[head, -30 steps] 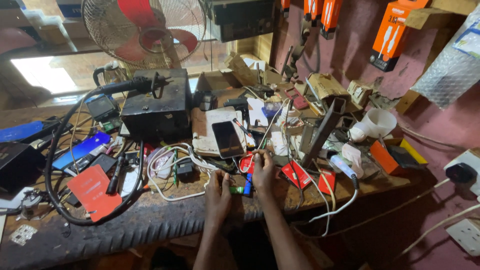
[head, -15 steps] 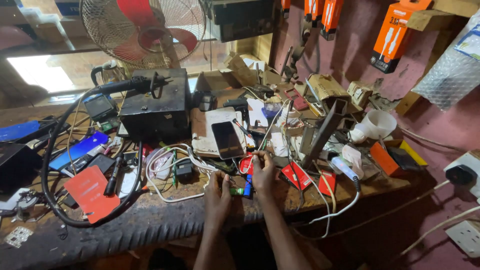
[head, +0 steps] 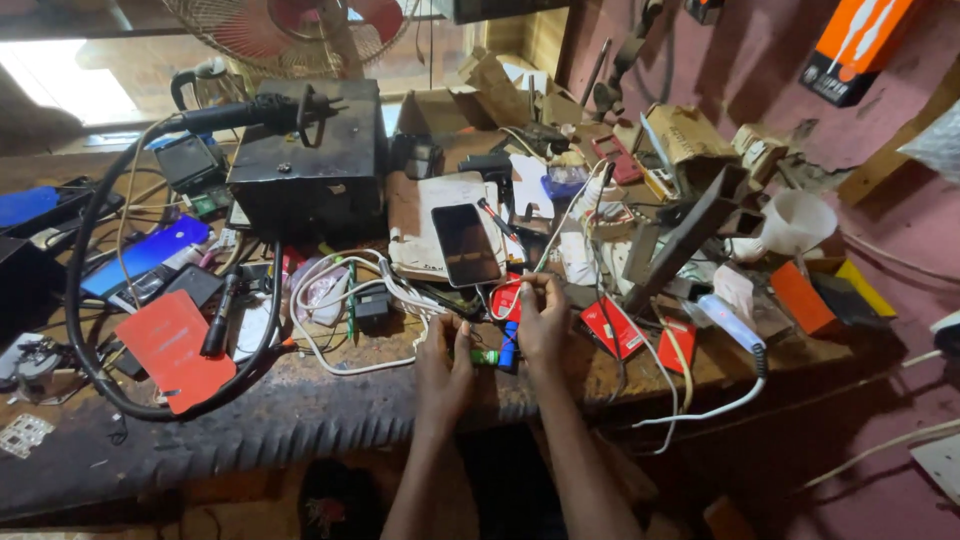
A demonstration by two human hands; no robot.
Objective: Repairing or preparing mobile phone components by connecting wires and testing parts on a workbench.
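Pinching a thin wire (head: 520,290) between curled fingertips (head: 535,283) of the right hand (head: 545,325), just beside a small red battery (head: 505,297). Resting the left hand (head: 443,368) on the workbench (head: 300,420) near its front edge, fingers loosely bent toward a small green part (head: 484,357) and blue cell (head: 508,347); whether actually gripping, impossible to tell. Lying face-up just beyond the hands, a dark phone (head: 466,245) on a worn paper pad (head: 420,225). Crowding the far left, a black box (head: 310,160) and thick black cable (head: 85,330); spreading beside them, white cords (head: 340,300) and a red card (head: 172,345).
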